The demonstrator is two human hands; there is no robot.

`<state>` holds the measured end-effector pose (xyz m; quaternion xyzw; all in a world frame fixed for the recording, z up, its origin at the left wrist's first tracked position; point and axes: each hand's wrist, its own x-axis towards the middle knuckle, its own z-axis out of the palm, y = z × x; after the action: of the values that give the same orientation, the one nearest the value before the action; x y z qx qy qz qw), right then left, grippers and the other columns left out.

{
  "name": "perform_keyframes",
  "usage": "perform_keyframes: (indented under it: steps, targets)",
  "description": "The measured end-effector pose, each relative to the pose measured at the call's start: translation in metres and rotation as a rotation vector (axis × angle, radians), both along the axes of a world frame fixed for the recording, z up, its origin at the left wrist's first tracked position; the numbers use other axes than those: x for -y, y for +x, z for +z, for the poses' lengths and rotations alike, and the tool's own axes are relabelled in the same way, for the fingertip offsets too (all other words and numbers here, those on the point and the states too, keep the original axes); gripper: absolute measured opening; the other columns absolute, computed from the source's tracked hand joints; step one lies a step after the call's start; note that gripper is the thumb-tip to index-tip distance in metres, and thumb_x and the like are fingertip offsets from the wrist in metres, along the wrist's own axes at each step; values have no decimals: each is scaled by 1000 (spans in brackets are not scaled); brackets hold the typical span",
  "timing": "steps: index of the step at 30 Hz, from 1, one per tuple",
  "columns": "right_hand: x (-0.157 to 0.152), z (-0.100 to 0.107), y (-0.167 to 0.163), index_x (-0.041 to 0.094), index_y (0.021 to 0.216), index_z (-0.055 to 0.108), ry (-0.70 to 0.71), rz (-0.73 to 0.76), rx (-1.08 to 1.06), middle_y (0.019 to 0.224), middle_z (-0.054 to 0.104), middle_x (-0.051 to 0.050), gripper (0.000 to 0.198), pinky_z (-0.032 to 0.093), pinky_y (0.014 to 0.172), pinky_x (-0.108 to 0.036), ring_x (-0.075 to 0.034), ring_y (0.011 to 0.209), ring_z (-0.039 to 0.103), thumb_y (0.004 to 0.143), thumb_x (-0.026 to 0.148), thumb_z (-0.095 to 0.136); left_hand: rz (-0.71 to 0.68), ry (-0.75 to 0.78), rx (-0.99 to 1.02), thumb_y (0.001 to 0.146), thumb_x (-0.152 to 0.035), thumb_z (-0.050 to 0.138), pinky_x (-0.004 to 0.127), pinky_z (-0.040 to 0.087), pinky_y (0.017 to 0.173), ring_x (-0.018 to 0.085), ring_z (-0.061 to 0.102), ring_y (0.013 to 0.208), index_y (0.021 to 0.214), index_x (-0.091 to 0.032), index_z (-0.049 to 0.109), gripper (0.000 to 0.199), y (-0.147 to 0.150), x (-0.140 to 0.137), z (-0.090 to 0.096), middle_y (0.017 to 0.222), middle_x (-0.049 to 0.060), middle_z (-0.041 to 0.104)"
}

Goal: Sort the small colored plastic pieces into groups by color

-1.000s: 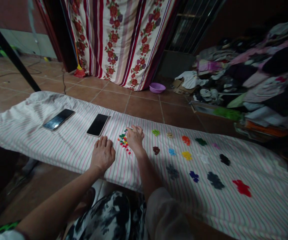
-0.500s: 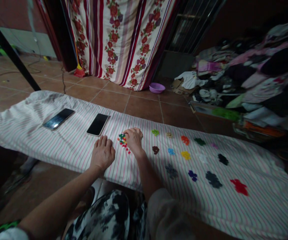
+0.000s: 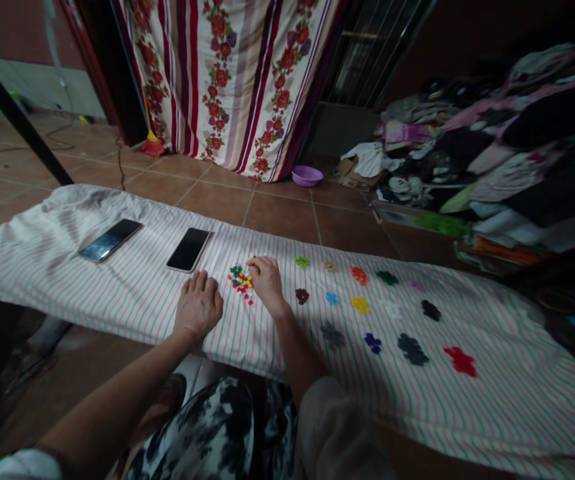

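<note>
My left hand (image 3: 198, 305) lies palm down on the striped cloth (image 3: 132, 293), fingers stretched out, holding nothing. My right hand (image 3: 267, 281) is at the right edge of a mixed pile of small coloured pieces (image 3: 240, 280), with red, green, yellow and white among them. Its thumb and fingertips are pinched together; whatever is between them is too small to make out. Right of this hand, pieces lie sorted by colour: lime green (image 3: 301, 263), brown (image 3: 302, 296), light blue (image 3: 332, 299), yellow (image 3: 360, 305), orange (image 3: 358, 275), grey (image 3: 332, 336) and red (image 3: 460, 361).
Two phones, one black (image 3: 188, 250) and one with a shiny screen (image 3: 110, 240), lie on the cloth to the left. Beyond its far edge are a purple basin (image 3: 307, 176), a floral curtain (image 3: 232, 87) and a heap of clothes (image 3: 497, 147).
My right hand has lifted back slightly from the mixed pile, showing more of its pieces, and its fingers are now pinched. My left hand stays flat. The whole view has shifted slightly.
</note>
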<state>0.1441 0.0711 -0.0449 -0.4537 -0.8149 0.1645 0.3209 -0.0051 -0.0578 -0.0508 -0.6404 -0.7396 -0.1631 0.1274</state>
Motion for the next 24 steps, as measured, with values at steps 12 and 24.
perform_keyframes:
  steps: [12, 24]
  targets:
    - [6, 12, 3, 23, 92, 71, -122, -84, -205, 99, 72, -2, 24, 47, 89, -29, -17, 96, 64, 86, 16, 49, -3, -3, 41, 89, -24, 41, 48, 39, 107, 34, 49, 128, 103, -14, 61, 27, 1, 0, 4, 131, 20, 58]
    - [-8, 11, 33, 20, 93, 70, -305, -102, -587, 91, 74, -4, 22, 53, 81, -30, -18, 86, 69, 79, 26, 55, -10, 30, 23, 88, -23, 42, 47, 40, 105, 34, 50, 128, 103, -13, 61, 26, -1, 0, 1, 130, 20, 59]
